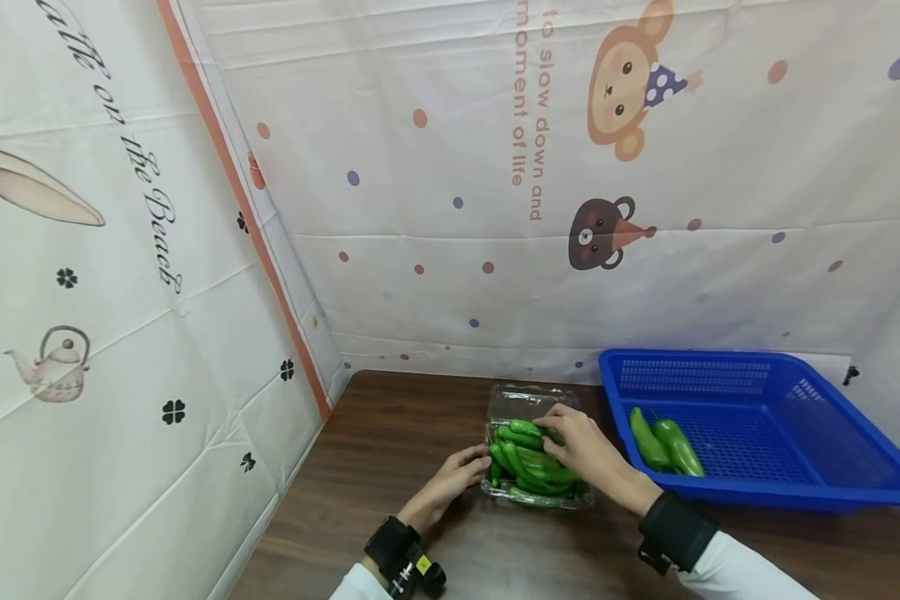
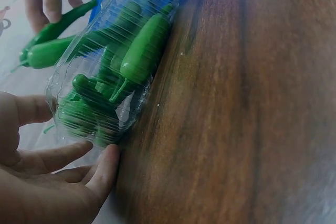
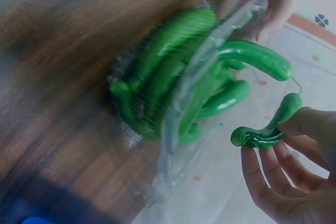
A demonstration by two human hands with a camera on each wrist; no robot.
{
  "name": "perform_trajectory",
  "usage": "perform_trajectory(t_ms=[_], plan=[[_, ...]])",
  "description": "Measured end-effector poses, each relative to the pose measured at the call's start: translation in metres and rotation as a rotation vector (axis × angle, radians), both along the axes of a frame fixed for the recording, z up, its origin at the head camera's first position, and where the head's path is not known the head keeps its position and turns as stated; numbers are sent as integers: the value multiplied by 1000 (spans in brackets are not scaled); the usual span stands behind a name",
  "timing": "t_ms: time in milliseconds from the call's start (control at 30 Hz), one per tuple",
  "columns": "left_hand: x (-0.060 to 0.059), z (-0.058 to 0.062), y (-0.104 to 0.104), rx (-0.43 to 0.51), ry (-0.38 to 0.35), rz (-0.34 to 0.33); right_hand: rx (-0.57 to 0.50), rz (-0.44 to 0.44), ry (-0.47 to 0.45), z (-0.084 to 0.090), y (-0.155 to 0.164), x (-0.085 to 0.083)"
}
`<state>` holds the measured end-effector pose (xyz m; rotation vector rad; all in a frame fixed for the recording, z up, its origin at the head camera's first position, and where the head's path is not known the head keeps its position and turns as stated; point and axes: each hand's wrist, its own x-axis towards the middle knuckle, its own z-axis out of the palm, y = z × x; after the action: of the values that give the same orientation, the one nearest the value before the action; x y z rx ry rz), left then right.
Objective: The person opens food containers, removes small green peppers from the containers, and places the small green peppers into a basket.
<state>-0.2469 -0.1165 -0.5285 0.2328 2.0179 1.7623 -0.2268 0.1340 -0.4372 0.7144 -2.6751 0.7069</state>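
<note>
A clear plastic clamshell box [image 1: 581, 500] stands on the table, its lid [image 1: 528, 403] folded back and several green peppers [image 1: 536, 467] heaped inside. My right hand [image 1: 588, 446] is over the box's right side. In the right wrist view its thumb and fingers pinch a curved green pepper [image 3: 268, 129] beside the heap, above the rim. My left hand [image 1: 453, 479] is at the box's left side. Seen from the left wrist, its fairly straight fingers [image 2: 58, 158] touch the outer wall and rim of the box, which looks tilted by the camera angle.
To the right stands a blue plastic basket [image 1: 757, 492] with two green peppers [image 1: 663, 446] at its left end. The brown wooden table [image 1: 390, 433] extends left of the box. Printed cloth [image 1: 435, 167] hangs behind the table and along its left side.
</note>
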Motion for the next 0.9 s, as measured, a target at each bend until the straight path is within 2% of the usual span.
perform_trajectory(t_ms=[400,667,900], plan=[[-2,1,0,-5,-11,6,-137,-73,116,24,12,-6],[-1,0,2,0,3,13,-238,-111,255,61,30,-18],[0,0,1,0,10,11,-305,-146,377,91,59,-23]])
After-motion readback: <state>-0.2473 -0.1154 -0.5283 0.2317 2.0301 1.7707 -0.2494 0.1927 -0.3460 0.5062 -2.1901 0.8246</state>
